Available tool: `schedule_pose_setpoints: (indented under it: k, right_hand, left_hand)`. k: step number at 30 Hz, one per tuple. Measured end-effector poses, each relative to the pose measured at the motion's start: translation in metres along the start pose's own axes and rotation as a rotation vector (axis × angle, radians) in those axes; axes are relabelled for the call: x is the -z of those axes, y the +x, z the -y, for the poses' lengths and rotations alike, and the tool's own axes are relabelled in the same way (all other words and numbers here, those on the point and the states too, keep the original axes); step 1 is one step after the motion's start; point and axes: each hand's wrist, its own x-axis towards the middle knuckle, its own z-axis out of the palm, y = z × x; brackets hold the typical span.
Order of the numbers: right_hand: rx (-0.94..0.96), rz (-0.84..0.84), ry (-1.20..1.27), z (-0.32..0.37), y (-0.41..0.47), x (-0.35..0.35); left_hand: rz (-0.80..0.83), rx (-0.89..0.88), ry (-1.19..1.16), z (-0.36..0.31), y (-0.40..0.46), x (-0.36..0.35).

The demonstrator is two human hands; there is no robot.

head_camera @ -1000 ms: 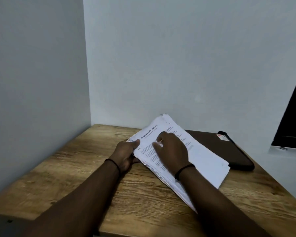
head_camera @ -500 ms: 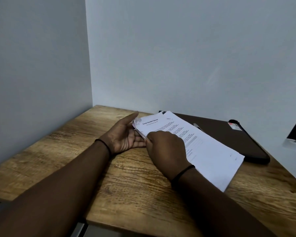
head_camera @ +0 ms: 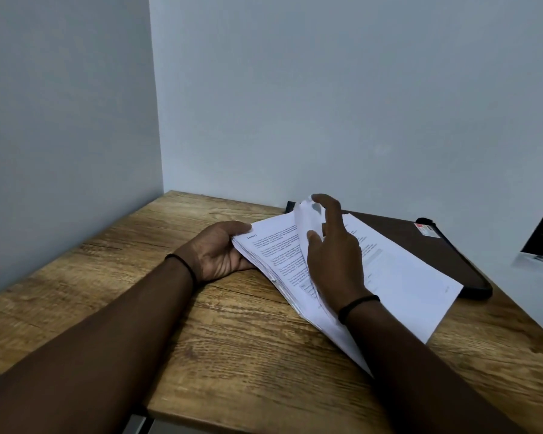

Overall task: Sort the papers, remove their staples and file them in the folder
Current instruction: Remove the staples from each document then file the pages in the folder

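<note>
A thick stack of papers (head_camera: pixel 295 270) lies at an angle on the wooden tabletop (head_camera: pixel 232 355), near the back corner where the 2 walls meet, with its far edge overlapping a dark brown folder (head_camera: pixel 420 245) that rests closed against the back wall. The left hand (head_camera: pixel 220 252) cups the stack's near left corner, palm turned up under the edge and thumb resting on top, which looks like a way to pin the lower sheets so they do not slide or fan out. The right hand (head_camera: pixel 333 255) holds the top sheet (head_camera: pixel 402 292), its fingers curled round the sheet's upper left corner, which is peeled up and bowed toward the wall; the rest of that sheet trails off to the right over the folder. Lifting from this corner makes sense, since that is where a staple would normally sit, though no staple is clear enough to make out here. With the top sheet raised, the page beneath shows a printed heading and lines of text too small to read. The folder lies just beyond the stack, within easy reach for filing later, and carries a small red and white label (head_camera: pixel 422 228) near its far right corner, beside a black tab (head_camera: pixel 425 221). I judge the work to be at the sorting stage, with nothing filed yet.
</note>
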Motion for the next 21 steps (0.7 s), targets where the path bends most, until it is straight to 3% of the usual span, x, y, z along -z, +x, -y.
schedule_pose_setpoints:
  k: [3,8,13,15,18,21]
  right_hand:
    - [0.116,0.029,-0.098,0.002,-0.002,-0.004]
    - [0.269,0.314,-0.388,0.015,-0.013,-0.011]
    - [0.365,0.267,-0.567,0.025,-0.015,-0.016]
    - [0.288,0.242,-0.486,0.026,-0.015,-0.015]
    - [0.098,0.196,-0.164,0.020,-0.013,-0.013]
    - [0.055,0.089,-0.040,0.014,-0.009,-0.007]
  left_hand:
    - [0.010,0.002,-0.008,0.000,-0.001,0.001]
    - [0.050,0.003,-0.022,0.000,-0.001,0.002]
    - [0.101,0.007,-0.036,0.000,-0.002,0.001]
    - [0.120,0.010,-0.039,0.000,-0.003,0.000]
    - [0.112,0.003,-0.019,0.000,-0.003,0.000]
    - [0.085,0.002,-0.011,0.000,-0.001,0.002]
